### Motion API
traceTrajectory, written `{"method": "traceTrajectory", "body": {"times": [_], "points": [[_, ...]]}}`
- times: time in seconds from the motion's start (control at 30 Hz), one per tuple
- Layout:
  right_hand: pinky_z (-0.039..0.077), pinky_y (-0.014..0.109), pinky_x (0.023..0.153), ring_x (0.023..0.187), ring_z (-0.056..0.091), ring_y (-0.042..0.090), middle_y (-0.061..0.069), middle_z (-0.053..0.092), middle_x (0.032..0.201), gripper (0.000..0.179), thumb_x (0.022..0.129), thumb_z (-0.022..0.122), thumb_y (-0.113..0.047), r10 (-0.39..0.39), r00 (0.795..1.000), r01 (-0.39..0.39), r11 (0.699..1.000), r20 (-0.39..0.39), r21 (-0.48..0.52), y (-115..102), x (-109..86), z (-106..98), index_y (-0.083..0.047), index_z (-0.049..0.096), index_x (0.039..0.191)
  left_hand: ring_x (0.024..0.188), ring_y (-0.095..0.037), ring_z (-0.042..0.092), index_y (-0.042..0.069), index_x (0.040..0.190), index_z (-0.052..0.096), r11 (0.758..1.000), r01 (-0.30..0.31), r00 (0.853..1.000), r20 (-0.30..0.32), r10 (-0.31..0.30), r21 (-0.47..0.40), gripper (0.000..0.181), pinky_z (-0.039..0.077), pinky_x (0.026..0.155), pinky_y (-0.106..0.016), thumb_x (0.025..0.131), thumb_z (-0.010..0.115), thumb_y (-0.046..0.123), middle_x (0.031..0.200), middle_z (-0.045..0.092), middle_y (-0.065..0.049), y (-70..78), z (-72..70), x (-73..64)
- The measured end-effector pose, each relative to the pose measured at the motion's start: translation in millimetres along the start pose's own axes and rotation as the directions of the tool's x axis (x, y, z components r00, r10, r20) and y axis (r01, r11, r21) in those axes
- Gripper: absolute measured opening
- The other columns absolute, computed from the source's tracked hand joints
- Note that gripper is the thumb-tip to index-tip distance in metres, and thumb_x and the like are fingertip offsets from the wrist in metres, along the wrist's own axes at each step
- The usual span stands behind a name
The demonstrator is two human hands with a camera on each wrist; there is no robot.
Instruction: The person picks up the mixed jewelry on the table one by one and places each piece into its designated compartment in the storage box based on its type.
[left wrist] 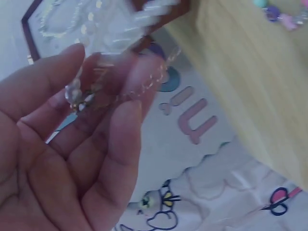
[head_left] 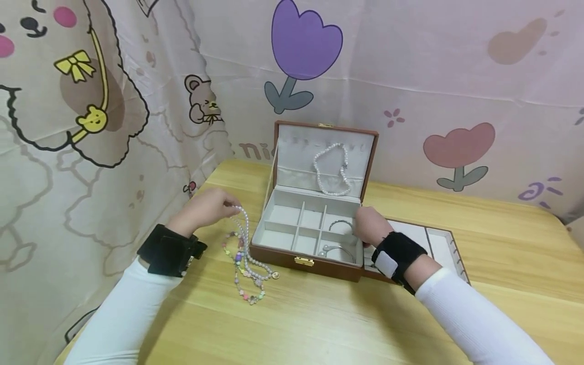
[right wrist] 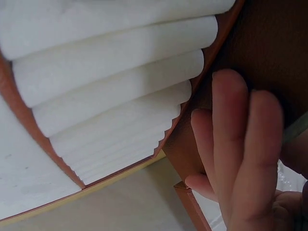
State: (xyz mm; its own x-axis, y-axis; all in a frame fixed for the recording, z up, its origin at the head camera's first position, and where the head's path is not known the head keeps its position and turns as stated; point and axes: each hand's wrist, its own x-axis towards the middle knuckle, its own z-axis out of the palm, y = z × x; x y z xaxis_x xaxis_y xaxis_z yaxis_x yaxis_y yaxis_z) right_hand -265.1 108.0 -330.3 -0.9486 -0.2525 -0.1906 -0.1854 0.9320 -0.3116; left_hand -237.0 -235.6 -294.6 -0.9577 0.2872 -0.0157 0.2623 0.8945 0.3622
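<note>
In the head view my left hand [head_left: 212, 205] pinches the end of a white pearl necklace [head_left: 247, 238], which hangs to the table with a round gold charm at its bottom. The left wrist view shows its clasp and fine chain [left wrist: 144, 87] at the fingers. A colourful beaded necklace [head_left: 244, 294] lies under the pearls. My right hand [head_left: 374, 225] grips the right side wall of an open brown jewelry box [head_left: 278, 256]; its fingers [right wrist: 231, 115] lie along the brown outer side. Another pearl necklace [head_left: 332, 192] hangs inside the raised lid.
Two silvery bangles, one an open bangle [head_left: 339, 247], lie in the box's right compartments. A brown-edged tray [head_left: 440, 243] with white ring rolls [right wrist: 115, 77] sits right of the box, partly behind my right wrist. A printed curtain [head_left: 378, 76] stands behind the wooden table [head_left: 319, 324].
</note>
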Motion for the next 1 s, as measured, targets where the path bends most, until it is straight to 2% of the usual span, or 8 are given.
{"method": "traceTrajectory", "body": {"times": [0.1, 0.3, 0.47, 0.63, 0.77, 1.0], "points": [[0.046, 0.021, 0.039, 0.046, 0.058, 0.015, 0.017, 0.063, 0.072, 0.012, 0.084, 0.048, 0.005, 0.0, 1.0, 0.0, 1.0, -0.009, 0.005, 1, -2.5, -1, 0.006, 0.06, 0.082, 0.084, -0.023, 0.065, 0.003, 0.097, 0.07, 1.0, -0.019, 0.999, -0.039, 0.019, -0.003, 0.019, 0.052, 0.075, -0.04, 0.088, 0.059, 0.016, 0.094, 0.071, -0.013, 7.6, -5.1, -0.9], [0.048, 0.022, 0.04, 0.046, 0.059, 0.016, 0.018, 0.063, 0.073, 0.011, 0.084, 0.049, 0.005, 0.01, 1.0, -0.01, 1.0, -0.008, 0.023, 1, -2.5, -1, 0.007, 0.06, 0.081, 0.071, -0.016, 0.063, 0.0, 0.1, 0.067, 0.989, -0.026, 0.995, -0.095, 0.012, -0.144, 0.019, 0.052, 0.064, -0.03, 0.089, 0.056, 0.011, 0.08, 0.067, -0.011, 21.4, -18.3, -4.6], [0.047, 0.022, 0.039, 0.045, 0.058, 0.017, 0.019, 0.063, 0.072, 0.01, 0.082, 0.049, 0.006, -0.001, 1.0, 0.002, 0.999, -0.014, 0.04, 0, -3.5, 0, 0.007, 0.058, 0.08, 0.072, -0.017, 0.067, -0.001, 0.105, 0.065, 0.978, -0.034, 0.99, -0.141, 0.005, -0.205, 0.02, 0.056, 0.067, -0.03, 0.09, 0.055, 0.009, 0.085, 0.067, -0.014, 33.8, -32.7, -8.2], [0.049, 0.024, 0.04, 0.049, 0.06, 0.019, 0.021, 0.064, 0.077, 0.011, 0.083, 0.049, 0.007, 0.005, 1.0, -0.004, 0.999, -0.014, 0.053, -1, -3.6, 0, 0.008, 0.059, 0.087, 0.075, -0.02, 0.068, -0.003, 0.107, 0.061, 0.957, -0.051, 0.987, -0.162, 0.005, -0.285, 0.021, 0.057, 0.069, -0.028, 0.089, 0.056, 0.007, 0.091, 0.065, -0.018, 48.2, -48.0, -11.6], [0.048, 0.024, 0.04, 0.052, 0.06, 0.018, 0.022, 0.064, 0.082, 0.013, 0.084, 0.049, 0.006, 0.002, 1.0, -0.001, 0.998, -0.024, 0.055, 0, -4.3, 0, 0.008, 0.059, 0.093, 0.077, -0.019, 0.069, 0.0, 0.103, 0.06, 0.955, -0.07, 0.986, -0.166, 0.022, -0.288, 0.017, 0.057, 0.069, -0.028, 0.09, 0.056, 0.009, 0.093, 0.065, -0.017, 59.1, -55.6, -12.9], [0.046, 0.023, 0.04, 0.051, 0.056, 0.017, 0.017, 0.061, 0.075, 0.01, 0.083, 0.05, 0.005, 0.0, 1.0, 0.001, 0.999, -0.027, 0.051, 3, -4.0, 2, 0.007, 0.059, 0.087, 0.076, -0.02, 0.069, -0.001, 0.1, 0.061, 0.952, -0.114, 0.98, -0.187, 0.062, -0.285, 0.015, 0.056, 0.066, -0.023, 0.089, 0.057, 0.007, 0.092, 0.065, -0.016, 75.4, -67.1, -11.5]]}}
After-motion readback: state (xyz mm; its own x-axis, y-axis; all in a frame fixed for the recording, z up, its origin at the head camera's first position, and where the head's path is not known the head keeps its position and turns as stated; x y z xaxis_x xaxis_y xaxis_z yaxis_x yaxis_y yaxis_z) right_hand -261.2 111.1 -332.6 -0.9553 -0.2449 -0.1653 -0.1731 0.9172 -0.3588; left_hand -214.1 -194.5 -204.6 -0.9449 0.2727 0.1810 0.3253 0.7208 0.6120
